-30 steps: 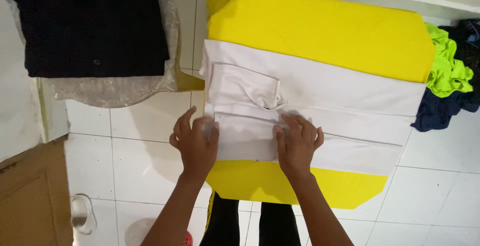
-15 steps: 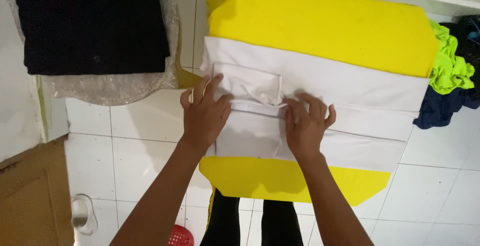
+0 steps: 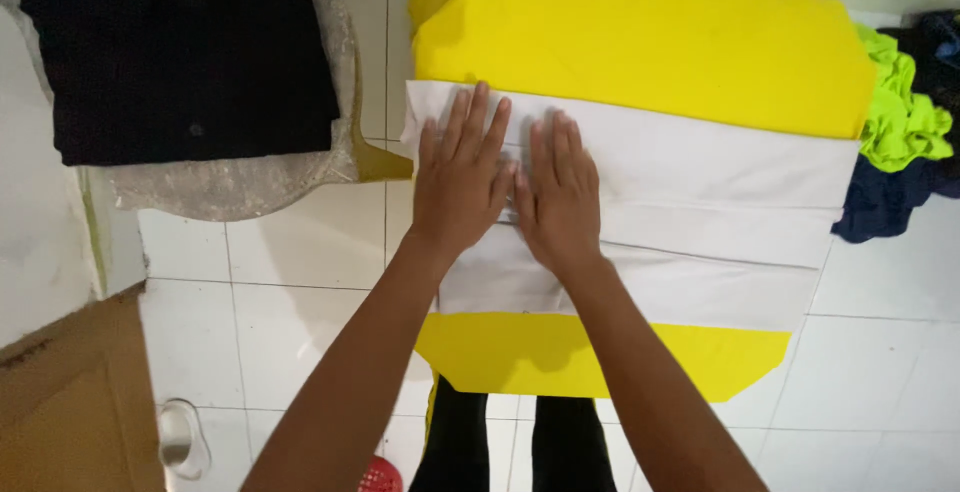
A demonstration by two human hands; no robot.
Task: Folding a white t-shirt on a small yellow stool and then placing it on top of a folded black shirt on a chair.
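White folded cloth garment [image 3: 700,222] at frame centre on the yellow-covered tabletop [image 3: 640,42]: left hand [image 3: 462,182] and right hand [image 3: 560,197], flat-open and gripping nothing, should press evenly outward to smooth creases.

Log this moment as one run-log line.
left hand: flat on white cloth | right hand: flat on white cloth, beside left | cloth: folded, on yellow board | black clothes: stacked at left
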